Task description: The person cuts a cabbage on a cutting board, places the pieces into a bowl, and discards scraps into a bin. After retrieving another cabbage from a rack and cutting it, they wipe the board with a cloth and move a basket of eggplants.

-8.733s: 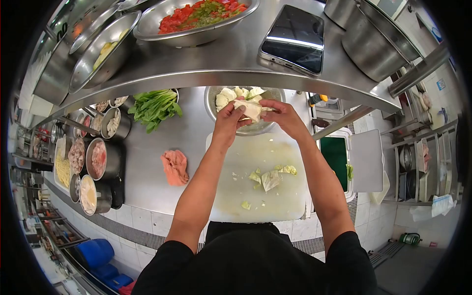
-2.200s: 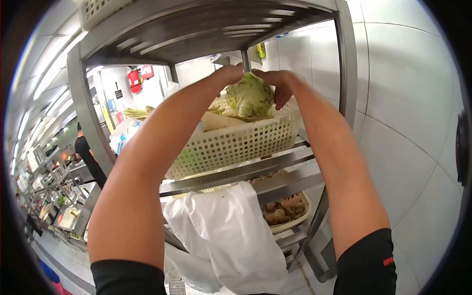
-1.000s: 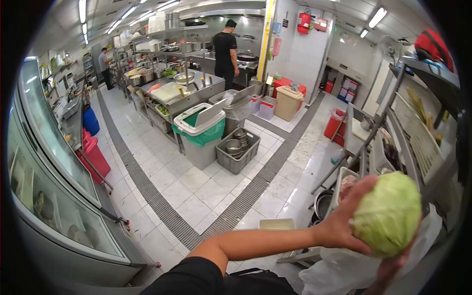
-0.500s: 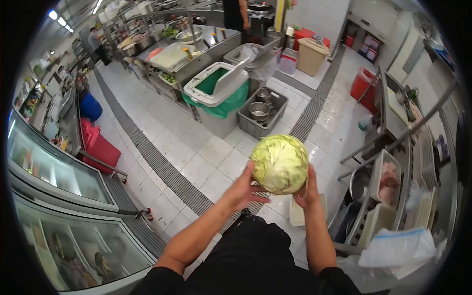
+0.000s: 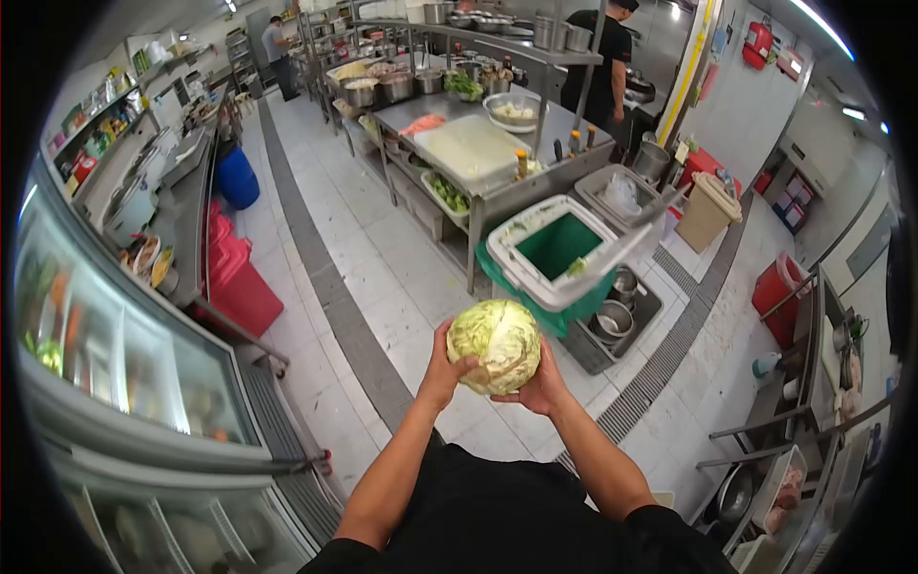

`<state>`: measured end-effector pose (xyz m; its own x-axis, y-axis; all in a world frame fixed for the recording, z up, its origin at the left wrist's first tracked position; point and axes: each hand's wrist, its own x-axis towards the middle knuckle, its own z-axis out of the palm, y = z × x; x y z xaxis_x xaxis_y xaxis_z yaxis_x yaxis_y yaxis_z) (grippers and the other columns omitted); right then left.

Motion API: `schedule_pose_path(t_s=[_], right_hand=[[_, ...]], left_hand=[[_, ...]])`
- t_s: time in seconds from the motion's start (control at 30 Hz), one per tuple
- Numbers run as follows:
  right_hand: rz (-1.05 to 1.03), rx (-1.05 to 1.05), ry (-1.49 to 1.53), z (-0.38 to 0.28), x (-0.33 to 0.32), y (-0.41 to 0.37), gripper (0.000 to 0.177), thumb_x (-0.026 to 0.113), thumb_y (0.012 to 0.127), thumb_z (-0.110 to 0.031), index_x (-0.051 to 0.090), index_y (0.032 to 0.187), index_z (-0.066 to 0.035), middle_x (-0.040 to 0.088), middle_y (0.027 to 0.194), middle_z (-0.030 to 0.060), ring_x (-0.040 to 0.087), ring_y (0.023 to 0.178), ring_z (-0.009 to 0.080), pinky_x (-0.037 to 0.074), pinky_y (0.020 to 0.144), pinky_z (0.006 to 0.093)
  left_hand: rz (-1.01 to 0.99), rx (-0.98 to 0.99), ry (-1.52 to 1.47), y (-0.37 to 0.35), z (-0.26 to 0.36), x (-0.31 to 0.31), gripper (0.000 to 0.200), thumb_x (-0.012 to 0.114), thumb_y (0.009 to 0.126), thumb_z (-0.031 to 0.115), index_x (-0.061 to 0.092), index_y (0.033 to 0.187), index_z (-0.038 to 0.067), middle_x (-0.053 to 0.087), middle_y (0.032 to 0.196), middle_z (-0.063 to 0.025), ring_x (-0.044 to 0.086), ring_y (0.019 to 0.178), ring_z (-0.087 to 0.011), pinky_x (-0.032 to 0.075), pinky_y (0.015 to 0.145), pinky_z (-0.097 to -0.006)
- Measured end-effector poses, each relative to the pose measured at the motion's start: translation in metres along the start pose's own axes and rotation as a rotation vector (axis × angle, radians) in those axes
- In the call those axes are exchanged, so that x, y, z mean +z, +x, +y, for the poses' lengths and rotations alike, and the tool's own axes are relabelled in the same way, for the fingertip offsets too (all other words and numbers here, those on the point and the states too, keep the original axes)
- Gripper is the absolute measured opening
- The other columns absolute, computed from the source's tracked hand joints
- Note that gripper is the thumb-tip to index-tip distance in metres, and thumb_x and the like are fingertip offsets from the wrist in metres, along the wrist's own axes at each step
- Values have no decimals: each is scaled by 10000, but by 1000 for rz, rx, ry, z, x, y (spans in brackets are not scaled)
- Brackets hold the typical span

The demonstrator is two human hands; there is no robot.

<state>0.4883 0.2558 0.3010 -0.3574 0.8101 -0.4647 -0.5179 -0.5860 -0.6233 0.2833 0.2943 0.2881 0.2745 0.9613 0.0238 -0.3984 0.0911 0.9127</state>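
Observation:
Between my two hands I hold a round, pale green cabbage point(image 5: 495, 344) in front of my body, above the tiled floor. My left hand point(image 5: 446, 368) grips its left side, the thumb lying across the leaves. Cupped against the lower right side is my right hand point(image 5: 537, 385), its fingers reaching underneath. The cabbage hides part of both hands' fingers. Just beyond it stands a bin with a green liner point(image 5: 559, 244), its white lid tipped up at the right.
A steel table point(image 5: 531, 182) behind the bin carries a white cutting board point(image 5: 478, 151) and bowls. A grey crate point(image 5: 588, 354) with metal pots sits right of the bin. Glass-doored fridges point(image 5: 134, 335) line my left. A person in black point(image 5: 583, 77) stands at the back; another is farther off.
My view has swung left and up, and the lined bin is closer. The cabbage has turned in my hands, and my left hand now wraps its side with the thumb over it.

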Motion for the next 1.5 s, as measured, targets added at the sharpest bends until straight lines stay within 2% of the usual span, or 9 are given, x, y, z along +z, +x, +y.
schedule_pose_path(t_s=[0.5, 0.67, 0.87, 1.03, 1.23, 1.27, 1.33, 1.4, 1.5], right_hand=[[338, -247, -203, -167, 18, 268, 611, 406, 1023, -562, 414, 1478, -154, 514, 1408, 107, 620, 981, 257, 511, 870, 435], [780, -384, 77, -297, -82, 404, 660, 499, 938, -660, 419, 1369, -167, 560, 1085, 103, 593, 762, 231, 506, 622, 419], [814, -114, -113, -433, -154, 490, 786, 565, 866, -703, 446, 1345, -92, 621, 893, 179, 647, 735, 301, 568, 630, 457], [785, 10, -78, -427, -180, 525, 383, 687, 867, -341, 581, 1060, -27, 651, 839, 155, 669, 748, 287, 595, 632, 457], [896, -366, 76, -340, -105, 473, 652, 521, 907, -85, 284, 1509, -170, 497, 933, 88, 555, 636, 210, 528, 518, 367], [876, -434, 111, -322, -86, 457, 635, 511, 913, -78, 300, 1503, -180, 501, 932, 76, 560, 645, 200, 515, 509, 359], [878, -498, 159, -292, -51, 431, 620, 501, 918, -72, 316, 1498, -191, 505, 932, 65, 566, 654, 190, 502, 499, 352], [1088, -714, 19, -271, -25, 423, 551, 516, 952, -95, 341, 1468, -184, 532, 943, 70, 579, 639, 177, 486, 482, 315], [1162, -561, -272, -281, -21, 419, 425, 583, 981, -172, 418, 1359, -69, 564, 747, 46, 620, 619, 138, 500, 514, 285]], left_hand=[[-30, -293, -449, 341, -7, -151, 815, 749, 851, 431, 351, 1497, 130, 492, 1434, -82, 484, 1326, -268, 427, 1092, -404], [43, -280, -382, 477, 9, -171, 702, 649, 927, 500, 402, 1471, 131, 498, 1453, -86, 499, 1322, -268, 425, 1106, -428], [51, -182, -155, 652, 37, -184, 607, 625, 967, 369, 416, 1457, 78, 525, 1410, -126, 525, 1288, -267, 453, 1073, -409], [10, -186, 598, 789, 28, -184, 833, 829, 774, 412, 449, 1430, 65, 534, 1358, -190, 525, 1256, -283, 448, 1025, -355], [-7, -167, 658, 838, 27, -160, 601, 785, 835, 307, 556, 1333, 61, 557, 1322, -191, 533, 1259, -284, 437, 1029, -373], [-26, -179, 656, 836, 28, -160, 601, 785, 835, 307, 556, 1333, 61, 557, 1322, -191, 533, 1259, -284, 437, 1029, -373], [-9, 379, 835, 820, 33, -157, 537, 746, 845, 293, 578, 1299, 62, 556, 1332, -218, 529, 1254, -358, 428, 1046, -410], [-95, 441, 875, 809, 28, -158, 478, 710, 865, 256, 585, 1284, 63, 552, 1330, -213, 526, 1247, -373, 429, 1042, -428], [-160, 498, 956, 793, 26, -154, 395, 657, 895, 195, 594, 1263, 64, 540, 1336, -196, 523, 1245, -377, 431, 1035, -437]])
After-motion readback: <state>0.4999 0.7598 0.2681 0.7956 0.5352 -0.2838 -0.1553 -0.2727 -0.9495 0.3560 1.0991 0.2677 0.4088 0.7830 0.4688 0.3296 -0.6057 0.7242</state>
